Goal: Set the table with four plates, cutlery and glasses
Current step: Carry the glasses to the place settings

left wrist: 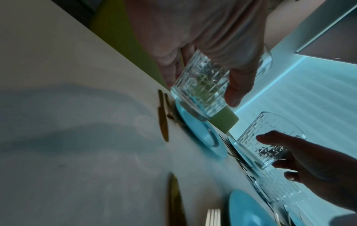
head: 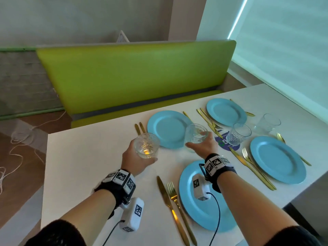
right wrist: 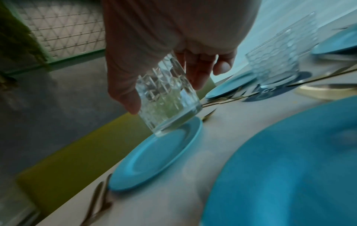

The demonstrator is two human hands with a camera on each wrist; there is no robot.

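Note:
Several blue plates lie on the white table (head: pixel 85 157), each flanked by gold cutlery. My left hand (head: pixel 136 157) grips a cut-pattern glass (head: pixel 147 145) above the table, left of the far-left plate (head: pixel 166 129). The same glass (left wrist: pixel 201 87) shows in the left wrist view, held off the surface. My right hand (head: pixel 202 145) holds a second glass (head: pixel 196 134), tilted, over that plate's near right rim; the right wrist view shows this glass (right wrist: pixel 168 97) between thumb and fingers. Two more glasses (head: pixel 238 134) (head: pixel 268 123) stand at the table's middle right.
The near plate (head: pixel 190 206) lies under my right wrist, with a gold knife (head: pixel 170 208) and fork (head: pixel 174 197) to its left. A round dark sticker (head: pixel 221 142) marks the table's centre. A green bench (head: pixel 133 73) runs along the far edge. White cables lie on the floor at the left.

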